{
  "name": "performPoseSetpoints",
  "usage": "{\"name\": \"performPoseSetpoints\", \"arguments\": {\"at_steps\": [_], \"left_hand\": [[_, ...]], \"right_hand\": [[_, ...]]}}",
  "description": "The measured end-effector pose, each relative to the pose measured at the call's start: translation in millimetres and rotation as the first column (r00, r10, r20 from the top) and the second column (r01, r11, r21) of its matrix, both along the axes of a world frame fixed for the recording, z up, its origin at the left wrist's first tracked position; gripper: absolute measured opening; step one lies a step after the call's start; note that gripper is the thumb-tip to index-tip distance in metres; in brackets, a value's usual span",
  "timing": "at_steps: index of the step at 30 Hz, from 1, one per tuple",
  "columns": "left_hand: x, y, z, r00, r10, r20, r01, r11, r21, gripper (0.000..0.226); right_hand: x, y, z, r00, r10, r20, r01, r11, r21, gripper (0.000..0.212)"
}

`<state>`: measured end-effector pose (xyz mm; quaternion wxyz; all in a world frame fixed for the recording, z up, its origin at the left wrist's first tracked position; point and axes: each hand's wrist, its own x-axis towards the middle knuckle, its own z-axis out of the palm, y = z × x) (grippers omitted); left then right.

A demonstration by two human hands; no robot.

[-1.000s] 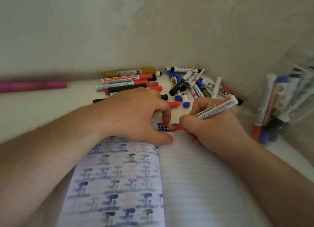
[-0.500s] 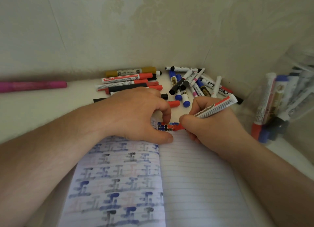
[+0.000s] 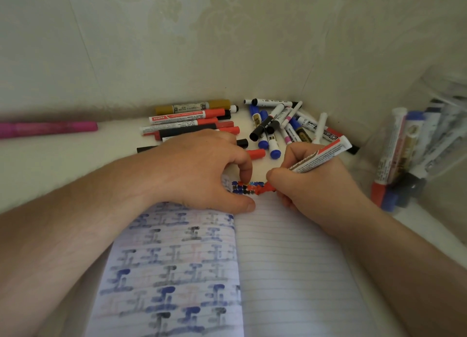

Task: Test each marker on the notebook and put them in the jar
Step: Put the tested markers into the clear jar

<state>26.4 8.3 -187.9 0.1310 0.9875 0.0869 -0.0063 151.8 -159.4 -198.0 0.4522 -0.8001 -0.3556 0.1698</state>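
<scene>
Red-tipped marker on lined notebook

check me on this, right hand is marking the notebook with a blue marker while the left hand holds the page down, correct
Not quite. The head view shows the marker in the right hand leaving red ink, not blue, and its tip is red. The rest stands: it is marking the top of the notebook while the left hand presses the page down.

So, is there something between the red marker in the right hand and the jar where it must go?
Nothing visible blocks it. The red marker in the right hand has open tabletop between it and the jar at the right.
</scene>
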Motion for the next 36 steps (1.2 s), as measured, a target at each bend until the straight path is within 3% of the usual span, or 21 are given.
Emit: {"name": "performPoseSetpoints", "arguments": {"at_steps": [2, 5, 8, 12, 16, 23, 25, 26, 28, 31, 34, 36], "left_hand": [[-1.8, -0.6, -0.5, 0.999, 0.008, 0.041, -0.007, 0.999, -0.036, 0.052], [-3.6, -0.5, -2.1, 0.99, 0.074, 0.12, -0.045, 0.972, -0.232, 0.04], [-2.8, 0.2, -1.6, 0.971, 0.122, 0.205, -0.048, 0.941, -0.334, 0.035], [-2.7, -2.7, 2.7, 0.951, 0.152, 0.268, -0.035, 0.918, -0.395, 0.032], [-3.2, -4.5, 3.1, 0.949, 0.144, 0.281, -0.03, 0.927, -0.375, 0.034], [-1.2, -4.0, -1.0, 0.957, 0.105, 0.271, -0.01, 0.944, -0.329, 0.033], [-0.4, -3.0, -3.9, 0.957, 0.097, 0.274, 0.012, 0.928, -0.372, 0.028], [0.2, -3.2, -5.0, 0.952, 0.106, 0.289, 0.03, 0.903, -0.429, 0.025], [2.4, -1.7, -6.9, 0.926, 0.168, 0.338, 0.056, 0.824, -0.563, 0.021], [4.5, 2.3, -5.5, 0.874, 0.278, 0.398, 0.073, 0.735, -0.674, 0.011], [4.8, 5.3, -5.4, 0.864, 0.33, 0.38, 0.056, 0.688, -0.724, 0.024], [5.1, 4.7, -6.9, 0.865, 0.365, 0.345, 0.042, 0.633, -0.773, 0.03]], "right_hand": [[4.2, -0.1, -2.9, 0.993, -0.013, -0.118, 0.025, 0.995, 0.099, 0.025], [9.5, -2.2, -1.1, 0.936, 0.096, -0.338, 0.019, 0.947, 0.322, 0.027], [11.6, -6.6, 5.9, 0.888, 0.264, -0.377, -0.063, 0.881, 0.468, 0.02], [14.1, -8.8, 9.3, 0.847, 0.29, -0.446, -0.037, 0.869, 0.494, 0.013], [14.6, -8.1, 8.1, 0.807, 0.271, -0.524, 0.022, 0.874, 0.486, 0.022], [11.8, -6.1, 2.2, 0.855, 0.267, -0.445, -0.05, 0.896, 0.441, 0.026], [8.1, -4.7, 1.6, 0.871, 0.267, -0.413, -0.071, 0.899, 0.432, 0.018], [6.2, -3.9, 2.8, 0.873, 0.264, -0.409, -0.068, 0.898, 0.435, 0.008], [6.4, -4.1, 3.4, 0.89, 0.236, -0.39, -0.029, 0.883, 0.468, 0.015], [8.9, -7.6, 7.7, 0.924, 0.199, -0.327, 0.003, 0.851, 0.526, 0.008], [12.5, -11.7, 7.8, 0.914, 0.265, -0.306, -0.066, 0.844, 0.532, 0.009], [13.5, -13.8, 5.5, 0.944, 0.256, -0.208, -0.128, 0.865, 0.485, 0.021]]}}
